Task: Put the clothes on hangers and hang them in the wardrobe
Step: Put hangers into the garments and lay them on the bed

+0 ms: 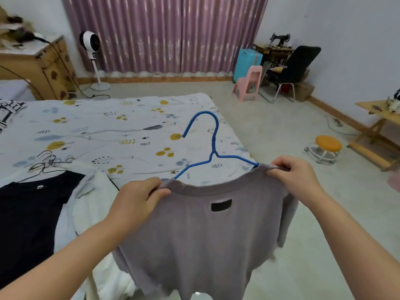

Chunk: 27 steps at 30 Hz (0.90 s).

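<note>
Our left hand (138,198) and right hand (292,176) each pinch a shoulder of the grey shirt (201,239), held between them above the bed (108,126) corner. The blue hanger (213,148) sits inside its collar, hook rising above the bed.

Two bare forearms reaching in from the bottom corners of the frame, converging toward the centre. Left hand (138,198) at centre-left, back of the hand toward the camera, fingers curled and thumb pressed down, pinching the left end of a grey shirt's (194,234) collar. Right hand (296,178) at centre-right, a little higher in the frame, knuckles up, fingers curled over and gripping the right end of the same collar. Hands well apart, collar stretched between them. Both wrists roughly straight, left forearm rising from the lower left corner, right forearm from the lower right.
</note>
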Tool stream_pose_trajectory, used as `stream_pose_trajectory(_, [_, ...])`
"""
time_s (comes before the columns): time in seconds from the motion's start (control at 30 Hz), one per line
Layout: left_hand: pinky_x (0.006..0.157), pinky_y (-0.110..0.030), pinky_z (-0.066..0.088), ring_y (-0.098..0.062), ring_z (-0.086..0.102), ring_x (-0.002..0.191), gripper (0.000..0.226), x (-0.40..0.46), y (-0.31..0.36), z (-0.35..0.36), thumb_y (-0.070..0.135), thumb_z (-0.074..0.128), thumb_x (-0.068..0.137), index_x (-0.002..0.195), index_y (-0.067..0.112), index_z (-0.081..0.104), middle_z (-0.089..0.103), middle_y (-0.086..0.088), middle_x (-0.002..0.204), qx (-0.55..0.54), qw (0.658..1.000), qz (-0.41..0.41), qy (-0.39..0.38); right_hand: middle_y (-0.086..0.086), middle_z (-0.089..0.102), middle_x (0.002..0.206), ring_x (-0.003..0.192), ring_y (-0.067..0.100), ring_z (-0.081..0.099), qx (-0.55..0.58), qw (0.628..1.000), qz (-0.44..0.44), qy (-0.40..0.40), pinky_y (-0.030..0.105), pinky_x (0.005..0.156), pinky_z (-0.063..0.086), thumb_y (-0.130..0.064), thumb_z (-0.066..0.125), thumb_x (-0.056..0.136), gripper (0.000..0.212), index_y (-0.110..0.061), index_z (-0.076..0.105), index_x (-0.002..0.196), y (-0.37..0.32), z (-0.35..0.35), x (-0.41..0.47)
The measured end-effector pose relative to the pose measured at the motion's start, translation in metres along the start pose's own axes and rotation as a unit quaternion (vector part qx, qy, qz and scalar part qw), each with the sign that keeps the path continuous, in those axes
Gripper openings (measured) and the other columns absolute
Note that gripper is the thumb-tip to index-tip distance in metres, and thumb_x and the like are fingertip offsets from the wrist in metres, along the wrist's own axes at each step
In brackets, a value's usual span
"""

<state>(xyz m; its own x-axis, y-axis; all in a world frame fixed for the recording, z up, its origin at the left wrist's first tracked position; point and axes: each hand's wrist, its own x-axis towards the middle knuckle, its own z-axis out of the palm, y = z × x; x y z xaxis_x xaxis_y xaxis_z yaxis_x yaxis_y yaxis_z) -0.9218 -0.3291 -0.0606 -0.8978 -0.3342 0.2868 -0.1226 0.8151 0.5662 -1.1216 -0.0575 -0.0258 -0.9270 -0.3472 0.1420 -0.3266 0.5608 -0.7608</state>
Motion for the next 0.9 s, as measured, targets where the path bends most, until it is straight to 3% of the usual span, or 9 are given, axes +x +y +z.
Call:
stream_pose_trajectory(0.13, [0.052, -0.026, 0.032, -0.007, 0.044, 0.051, 0.031, 0.041, -0.028, 0.011, 0.045, 0.045, 0.077, 0.059, 0.02, 0.048, 0.046, 0.008, 0.045, 0.003, 0.999, -0.041, 0.025, -0.003, 0.056, 0.063, 0.062, 0.009, 0.047, -0.005, 1.0, 0.003, -0.023, 0.01, 0.052, 0.035, -0.003, 0.069, 0.077, 0.023, -0.019, 0.06, 0.062, -0.001, 0.029, 0.052])
stream_pose_trajectory(0.23, [0.053, -0.023, 0.031, -0.007, 0.044, 0.054, 0.033, 0.083, -0.061, 0.019, 0.036, 0.057, 0.088, 0.061, 0.019, 0.048, 0.044, 0.008, 0.049, 0.013, 0.998, -0.056, 0.025, -0.005, 0.054, 0.061, 0.059, 0.006, 0.045, -0.009, 0.999, 0.012, -0.037, 0.008, 0.051, 0.034, -0.002, 0.069, 0.077, 0.027, -0.019, 0.058, 0.06, -0.004, 0.062, 0.1])
stream_pose_trajectory(0.33, [0.054, -0.021, 0.031, -0.006, 0.045, 0.056, 0.026, 0.134, -0.1, 0.025, 0.026, 0.059, 0.089, 0.067, 0.013, 0.054, 0.046, 0.006, 0.052, 0.022, 0.996, -0.08, 0.022, -0.004, 0.053, 0.062, 0.06, 0.007, 0.045, -0.017, 0.998, 0.032, -0.043, 0.01, 0.051, 0.033, -0.004, 0.07, 0.078, 0.016, -0.013, 0.061, 0.067, -0.004, 0.1, 0.153])
stream_pose_trajectory(0.5, [0.056, -0.023, 0.033, -0.02, 0.047, 0.061, 0.03, 0.218, -0.173, 0.05, 0.027, 0.058, 0.089, 0.061, 0.028, 0.046, 0.047, 0.008, 0.053, 0.024, 0.992, -0.124, 0.004, 0.005, 0.061, 0.074, 0.074, 0.018, 0.052, -0.055, 0.996, 0.054, -0.053, 0.025, 0.063, 0.037, -0.01, 0.07, 0.079, 0.006, -0.011, 0.065, 0.076, 0.003, 0.172, 0.247])
stream_pose_trajectory(0.63, [0.061, -0.034, 0.036, -0.024, 0.051, 0.068, 0.023, 0.273, -0.231, 0.082, 0.025, 0.055, 0.091, 0.074, 0.011, 0.059, 0.052, 0.004, 0.061, 0.018, 0.987, -0.157, -0.012, 0.006, 0.066, 0.086, 0.086, 0.024, 0.057, -0.128, 0.988, 0.071, -0.056, 0.029, 0.071, 0.04, -0.017, 0.065, 0.084, 0.002, -0.015, 0.066, 0.084, 0.024, 0.234, 0.311])
stream_pose_trajectory(0.73, [0.062, -0.032, 0.033, -0.025, 0.051, 0.07, 0.025, 0.304, -0.279, 0.116, 0.025, 0.054, 0.092, 0.07, 0.014, 0.053, 0.052, 0.003, 0.063, 0.01, 0.984, -0.176, -0.013, 0.012, 0.063, 0.115, 0.112, 0.031, 0.051, -0.182, 0.979, 0.065, -0.065, 0.037, 0.091, 0.043, -0.017, 0.057, 0.089, 0.025, -0.01, 0.063, 0.112, 0.05, 0.286, 0.343])
stream_pose_trajectory(0.8, [0.062, -0.03, 0.029, -0.026, 0.052, 0.073, 0.024, 0.32, -0.31, 0.139, 0.025, 0.053, 0.092, 0.071, 0.015, 0.053, 0.055, 0.0, 0.067, 0.012, 0.982, -0.189, -0.018, 0.015, 0.042, 0.143, 0.133, 0.031, 0.033, -0.226, 0.967, 0.073, -0.095, 0.038, 0.109, 0.029, -0.019, 0.053, 0.092, 0.045, -0.01, 0.046, 0.136, 0.067, 0.323, 0.351])
stream_pose_trajectory(0.9, [0.063, -0.03, 0.03, -0.03, 0.056, 0.077, 0.023, 0.337, -0.354, 0.176, 0.025, 0.052, 0.093, 0.076, 0.011, 0.058, 0.064, -0.009, 0.076, 0.019, 0.978, -0.206, -0.038, 0.014, 0.017, 0.155, 0.143, 0.03, 0.016, -0.27, 0.946, 0.064, -0.165, 0.038, 0.116, 0.018, -0.024, 0.051, 0.092, 0.064, -0.012, 0.022, 0.148, 0.098, 0.384, 0.349])
